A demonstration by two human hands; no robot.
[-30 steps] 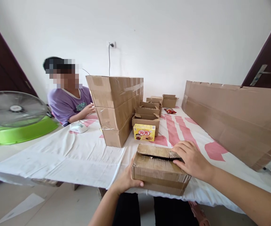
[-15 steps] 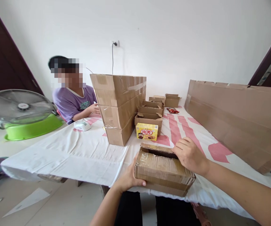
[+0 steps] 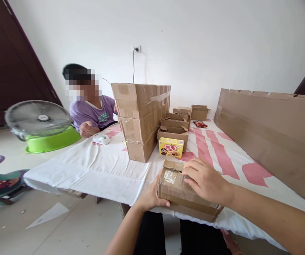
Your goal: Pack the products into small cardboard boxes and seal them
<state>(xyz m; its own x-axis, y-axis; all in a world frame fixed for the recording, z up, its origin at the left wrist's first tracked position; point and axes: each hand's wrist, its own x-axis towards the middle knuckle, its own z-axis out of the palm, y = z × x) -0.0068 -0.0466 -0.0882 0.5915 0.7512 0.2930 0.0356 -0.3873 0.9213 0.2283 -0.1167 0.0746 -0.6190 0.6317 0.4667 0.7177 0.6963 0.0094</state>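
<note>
The right hand (image 3: 207, 180) hides part of the cardboard box (image 3: 186, 203).

- Bright, soft light here, spread evenly over the white wall (image 3: 208, 42) and the counter (image 3: 88, 170)!
- And there's glare, a white flash off the tape (image 3: 170, 176) on the near box (image 3: 189, 205)!
- Faint, soft-edged shadow beside the cable (image 3: 133, 67); deeper gloom under the counter.
- Wide-lens bend at the sides: the left door (image 3: 14, 63) leans hard.
- Yellow carton (image 3: 171, 147) reads crisp; pixel blocks mask the person's (image 3: 94, 113) head; top right corner darkens.
</note>
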